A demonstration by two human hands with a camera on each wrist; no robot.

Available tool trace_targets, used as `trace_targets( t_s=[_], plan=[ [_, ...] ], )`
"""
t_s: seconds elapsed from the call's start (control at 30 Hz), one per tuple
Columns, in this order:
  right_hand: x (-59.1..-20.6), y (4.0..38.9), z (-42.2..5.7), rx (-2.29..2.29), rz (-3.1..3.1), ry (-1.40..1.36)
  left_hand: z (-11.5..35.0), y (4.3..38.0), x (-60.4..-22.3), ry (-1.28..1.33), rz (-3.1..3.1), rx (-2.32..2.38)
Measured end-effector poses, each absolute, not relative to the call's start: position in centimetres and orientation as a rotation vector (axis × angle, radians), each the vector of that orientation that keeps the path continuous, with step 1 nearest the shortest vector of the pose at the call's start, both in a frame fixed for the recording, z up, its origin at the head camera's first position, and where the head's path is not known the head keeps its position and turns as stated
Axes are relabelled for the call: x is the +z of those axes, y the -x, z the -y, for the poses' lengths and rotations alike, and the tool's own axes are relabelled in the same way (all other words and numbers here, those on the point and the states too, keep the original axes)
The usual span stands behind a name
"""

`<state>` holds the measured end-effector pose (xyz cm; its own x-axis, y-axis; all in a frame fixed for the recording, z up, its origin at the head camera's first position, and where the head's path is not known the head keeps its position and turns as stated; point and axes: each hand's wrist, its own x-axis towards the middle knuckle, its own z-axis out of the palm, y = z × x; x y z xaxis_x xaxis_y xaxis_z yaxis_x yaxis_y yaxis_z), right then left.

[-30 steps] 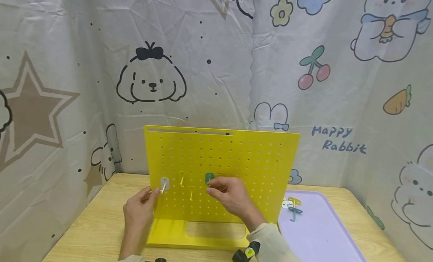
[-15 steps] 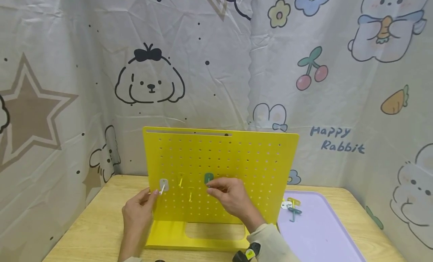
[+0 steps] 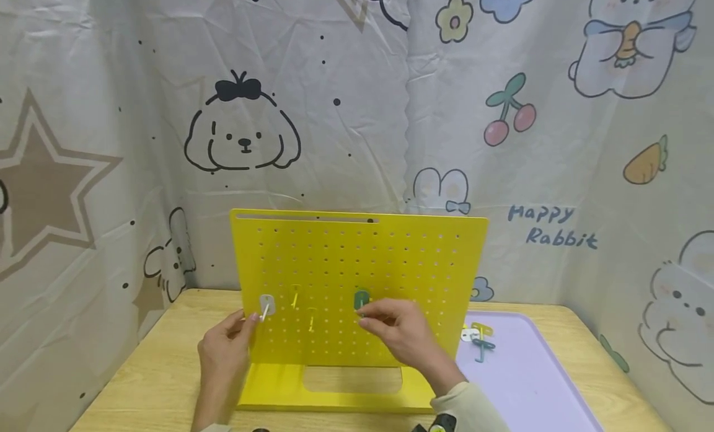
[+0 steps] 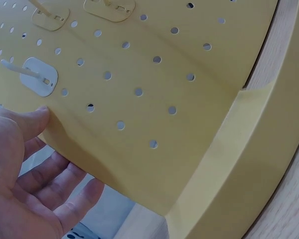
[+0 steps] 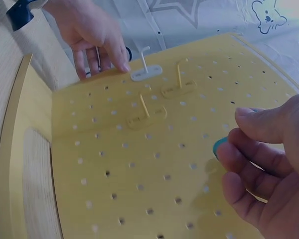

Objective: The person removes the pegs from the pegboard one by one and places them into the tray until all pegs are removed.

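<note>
A yellow pegboard (image 3: 424,277) stands upright on its base. My left hand (image 3: 225,345) grips its left edge, thumb on the front face and fingers behind, as the left wrist view shows. Just beside that thumb a white hook (image 4: 39,77) is mounted on the board. Two yellow hooks (image 3: 295,297) sit to the right of the white one, at different heights. My right hand (image 3: 411,336) pinches a green hook (image 3: 361,297) between thumb and fingers, its plate close against the board near the middle. In the right wrist view the fingers hide most of this hook.
To the right of the board lies a purple tray (image 3: 530,382), bearing several hooks (image 3: 481,340) in white, yellow and green. Everything stands on a wooden table (image 3: 150,357). A printed curtain (image 3: 357,128) encloses the back and sides.
My right hand has shifted the green hook to the right along the board, and slightly lower. The left hand keeps its grip on the edge. The head view has turned slightly.
</note>
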<state>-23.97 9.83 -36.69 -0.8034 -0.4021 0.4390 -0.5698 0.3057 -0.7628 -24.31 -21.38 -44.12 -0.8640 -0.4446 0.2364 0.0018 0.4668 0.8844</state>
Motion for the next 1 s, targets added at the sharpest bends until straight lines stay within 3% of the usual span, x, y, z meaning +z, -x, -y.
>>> trace_targets(
  t_s=[1.0],
  plan=[
    [-37.5, 19.6, -22.8, 1.115, 2.334, -0.541, 21.2, 24.2, -44.1, -0.34, 2.297, -1.322]
  ],
)
